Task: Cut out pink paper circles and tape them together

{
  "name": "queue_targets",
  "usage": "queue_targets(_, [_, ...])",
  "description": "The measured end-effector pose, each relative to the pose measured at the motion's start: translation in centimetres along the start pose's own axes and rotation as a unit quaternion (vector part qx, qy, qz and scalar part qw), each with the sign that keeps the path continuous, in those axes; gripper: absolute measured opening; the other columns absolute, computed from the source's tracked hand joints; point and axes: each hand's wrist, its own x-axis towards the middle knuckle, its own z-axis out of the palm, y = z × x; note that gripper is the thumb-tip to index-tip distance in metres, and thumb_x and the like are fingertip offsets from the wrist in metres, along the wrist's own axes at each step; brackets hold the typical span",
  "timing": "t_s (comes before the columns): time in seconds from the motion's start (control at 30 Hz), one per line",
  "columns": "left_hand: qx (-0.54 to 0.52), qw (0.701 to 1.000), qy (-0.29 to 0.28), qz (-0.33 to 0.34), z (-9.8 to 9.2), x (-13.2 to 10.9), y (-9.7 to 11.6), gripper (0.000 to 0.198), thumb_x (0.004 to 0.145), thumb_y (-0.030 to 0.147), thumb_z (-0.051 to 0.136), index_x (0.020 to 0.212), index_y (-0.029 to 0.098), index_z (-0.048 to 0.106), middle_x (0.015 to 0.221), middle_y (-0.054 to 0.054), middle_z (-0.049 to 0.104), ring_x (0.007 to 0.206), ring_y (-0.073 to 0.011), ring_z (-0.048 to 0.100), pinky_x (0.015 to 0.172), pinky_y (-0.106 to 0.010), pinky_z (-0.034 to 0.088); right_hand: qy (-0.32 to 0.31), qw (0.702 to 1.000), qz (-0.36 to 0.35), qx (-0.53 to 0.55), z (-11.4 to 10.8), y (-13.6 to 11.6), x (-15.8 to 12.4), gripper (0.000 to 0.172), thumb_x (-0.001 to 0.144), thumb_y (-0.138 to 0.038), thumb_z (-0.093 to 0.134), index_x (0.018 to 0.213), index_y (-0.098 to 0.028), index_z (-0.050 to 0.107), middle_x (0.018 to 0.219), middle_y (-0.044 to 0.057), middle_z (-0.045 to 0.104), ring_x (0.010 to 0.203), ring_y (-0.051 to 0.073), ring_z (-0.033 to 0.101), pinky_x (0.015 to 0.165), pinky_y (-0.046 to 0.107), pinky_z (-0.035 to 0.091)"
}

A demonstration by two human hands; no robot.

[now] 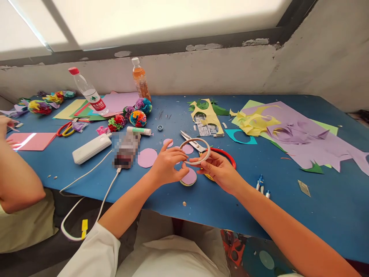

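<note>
Over the blue table (331, 207), both my hands hold a thin white roll of tape (195, 151). My left hand (168, 165) pinches the ring's left side with fingers closed. My right hand (217, 169) grips its right side from below. A round pink paper stack (189, 178) lies on the table just under my hands. Red-handled scissors (201, 148) lie right behind the ring, and pink paper circles (147, 157) lie to the left.
Cut purple, yellow and green paper (300, 132) covers the right. Paper flower balls (137, 117), two bottles (89, 92), a glue stick (138, 131), a white power bank (91, 148) with cable stand left. Another person's arm (17, 173) is at the far left.
</note>
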Motion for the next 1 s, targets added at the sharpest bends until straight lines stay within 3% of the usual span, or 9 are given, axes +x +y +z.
queue_targets(0.17, [-0.018, 0.999, 0.007, 0.026, 0.0, -0.1, -0.3, 0.028, 0.068, 0.007, 0.049, 0.082, 0.021, 0.068, 0.088, -0.003, 0.076, 0.091, -0.0206, 0.070, 0.110, -0.050, 0.037, 0.020, 1.000, 0.012, 0.016, 0.1, -0.5, -0.1, 0.030, 0.063, -0.042, 0.083, 0.078, -0.024, 0.065, 0.092, 0.003, 0.077, 0.090, 0.020, 0.072, 0.065, 0.026, 0.057])
queue_targets(0.3, [-0.065, 0.994, 0.063, 0.057, 0.0, 0.1, -0.5, 0.026, 0.078, 0.015, 0.056, 0.102, 0.020, 0.066, 0.108, -0.009, 0.073, 0.105, -0.0217, 0.067, 0.102, -0.045, 0.046, 0.032, 0.999, 0.001, 0.021, -0.1, -1.1, -0.2, 0.031, 0.061, -0.044, 0.084, 0.075, -0.024, 0.064, 0.091, 0.002, 0.077, 0.089, 0.021, 0.072, 0.065, 0.025, 0.057])
queue_targets(0.43, [-0.087, 0.988, 0.119, 0.048, -0.2, 0.4, -0.5, 0.022, 0.083, 0.024, 0.063, 0.104, 0.019, 0.065, 0.116, -0.013, 0.068, 0.109, -0.0208, 0.063, 0.092, -0.038, 0.053, 0.036, 0.999, -0.005, 0.017, -0.3, -1.5, -0.2, 0.032, 0.060, -0.044, 0.084, 0.075, -0.025, 0.064, 0.091, 0.002, 0.077, 0.086, 0.021, 0.073, 0.063, 0.026, 0.057])
queue_targets(0.57, [-0.154, 0.979, 0.130, -0.039, -0.5, 0.5, -0.5, 0.016, 0.083, 0.025, 0.064, 0.096, 0.018, 0.068, 0.100, -0.010, 0.071, 0.093, -0.0168, 0.067, 0.082, -0.030, 0.056, 0.034, 0.999, -0.017, 0.032, -0.4, -1.5, -0.2, 0.027, 0.062, -0.041, 0.084, 0.075, -0.026, 0.065, 0.089, -0.002, 0.076, 0.076, 0.014, 0.072, 0.060, 0.020, 0.055])
queue_targets(0.7, [-0.298, 0.933, 0.047, -0.194, -0.9, 0.6, -0.6, 0.017, 0.080, 0.031, 0.068, 0.088, 0.016, 0.071, 0.080, -0.005, 0.073, 0.067, -0.0123, 0.068, 0.060, -0.022, 0.055, 0.044, 0.998, -0.029, 0.041, -0.7, -1.7, -0.1, 0.028, 0.061, -0.039, 0.085, 0.076, -0.026, 0.065, 0.086, -0.003, 0.075, 0.075, 0.012, 0.071, 0.062, 0.019, 0.056])
queue_targets(0.87, [-0.423, 0.852, -0.002, -0.310, -2.5, 1.1, -1.0, 0.025, 0.067, 0.036, 0.078, 0.080, 0.015, 0.074, 0.071, -0.003, 0.071, 0.065, -0.0129, 0.067, 0.061, -0.023, 0.056, 0.051, 0.997, -0.025, 0.050, -1.7, -2.1, 0.3, 0.039, 0.053, -0.043, 0.087, 0.066, -0.023, 0.056, 0.074, -0.004, 0.070, 0.065, 0.013, 0.069, 0.061, 0.024, 0.057])
queue_targets(1.0, [-0.409, 0.845, -0.017, -0.345, -3.8, 1.5, -1.6, 0.026, 0.063, 0.034, 0.081, 0.080, 0.015, 0.075, 0.072, -0.003, 0.071, 0.066, -0.0122, 0.065, 0.064, -0.024, 0.055, 0.068, 0.998, -0.018, -0.003, -2.3, -1.9, 1.2, 0.043, 0.058, -0.055, 0.081, 0.069, -0.022, 0.056, 0.070, -0.003, 0.069, 0.064, 0.012, 0.068, 0.063, 0.023, 0.057])
